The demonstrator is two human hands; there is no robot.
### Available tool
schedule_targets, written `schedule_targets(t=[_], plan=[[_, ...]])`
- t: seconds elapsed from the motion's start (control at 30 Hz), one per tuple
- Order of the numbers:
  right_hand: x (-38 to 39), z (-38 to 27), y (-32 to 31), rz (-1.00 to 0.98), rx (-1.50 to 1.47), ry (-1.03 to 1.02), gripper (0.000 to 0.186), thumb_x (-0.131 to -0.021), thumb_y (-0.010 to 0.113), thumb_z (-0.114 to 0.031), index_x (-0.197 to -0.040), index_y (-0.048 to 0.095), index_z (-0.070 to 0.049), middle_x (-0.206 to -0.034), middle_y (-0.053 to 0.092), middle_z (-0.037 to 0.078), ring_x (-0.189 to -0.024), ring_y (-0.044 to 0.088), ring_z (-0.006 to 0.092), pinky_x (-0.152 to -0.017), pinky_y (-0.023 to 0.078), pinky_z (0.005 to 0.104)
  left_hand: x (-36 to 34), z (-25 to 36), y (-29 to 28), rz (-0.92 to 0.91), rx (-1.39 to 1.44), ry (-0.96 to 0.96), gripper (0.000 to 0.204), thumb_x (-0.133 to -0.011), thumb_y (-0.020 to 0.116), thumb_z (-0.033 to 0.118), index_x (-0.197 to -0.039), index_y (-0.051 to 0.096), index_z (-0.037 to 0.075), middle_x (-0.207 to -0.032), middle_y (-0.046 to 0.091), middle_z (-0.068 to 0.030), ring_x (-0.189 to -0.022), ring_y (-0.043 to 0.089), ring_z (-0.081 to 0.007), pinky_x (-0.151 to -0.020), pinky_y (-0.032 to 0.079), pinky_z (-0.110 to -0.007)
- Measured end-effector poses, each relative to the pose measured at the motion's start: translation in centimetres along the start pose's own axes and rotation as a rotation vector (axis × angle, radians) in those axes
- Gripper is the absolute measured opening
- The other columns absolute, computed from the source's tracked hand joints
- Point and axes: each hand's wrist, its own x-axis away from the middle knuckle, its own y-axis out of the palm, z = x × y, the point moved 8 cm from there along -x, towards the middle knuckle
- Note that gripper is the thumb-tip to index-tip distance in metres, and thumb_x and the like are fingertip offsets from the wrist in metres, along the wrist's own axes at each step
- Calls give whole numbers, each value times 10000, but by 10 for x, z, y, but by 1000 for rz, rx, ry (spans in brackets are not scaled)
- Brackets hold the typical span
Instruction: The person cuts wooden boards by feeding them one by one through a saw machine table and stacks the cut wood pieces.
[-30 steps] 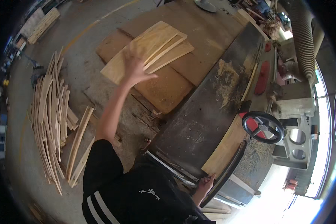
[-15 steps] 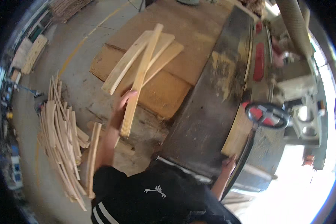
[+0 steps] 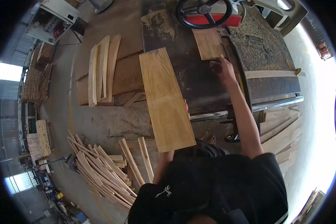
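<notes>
While we held the long plank from beneath with our left hand, mostly hidden under it, one end already lay on the saw table; feeding it looked yet to come; our right hand, fingers loosely spread and holding nothing, touched a shorter board near the black handwheel; thin offcuts littered the floor; a white box-shaped cabinet stood far left, no labels legible.

Person, seen from above: black short-sleeved cotton T-shirt bearing a small white emblem on the left side, forearms bare, left hand and right hand ungloved, without rings or watch.
</notes>
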Motion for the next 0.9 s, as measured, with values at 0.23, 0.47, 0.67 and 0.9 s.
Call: schedule_targets(t=[0.23, 0.47, 0.67, 0.9], plan=[[302, 13, 15, -777, 601, -336, 827, -876, 716, -214, -1508, 217, -27, -1330, 533, 252, -1246, 536, 330, -1025, 442, 406, 70, -19, 43, 58, -45, 119, 723, -868, 603, 449, -1394, 418, -11, -1201, 551, -193, -1082, 566, -292, -901, 505, -414], [341, 96, -103, -391, 373, -228, 811, -937, 620, -122, -1549, 93, -52, -1493, 390, 204, -1283, 483, 224, -1062, 367, 336, 161, 18, 92, -368, -908, 535, 1176, -591, 874, 444, -1492, 279, -20, -1462, 310, -337, -1376, 312, -475, -1098, 305, -528], [295, 126, -125, -252, -191, 74, 674, -927, 625, -113, -1505, 286, -42, -1359, 526, 81, -1136, 564, 159, -969, 461, 320, 119, -23, 106, -393, -1159, 611, 1240, -543, 869, 522, -1479, 280, -39, -1449, 314, -371, -1403, 205, -526, -1119, 235, -585], [237, 175, -141, -27, -161, 149, 332, -995, 534, -331, -1085, 566, -13, -1071, 606, 81, -986, 572, 132, -901, 481, 310, 33, -26, 149, -296, -991, 848, 1192, -531, 881, 499, -1444, 353, -55, -1438, 337, -370, -1420, 206, -493, -1122, 258, -548]])
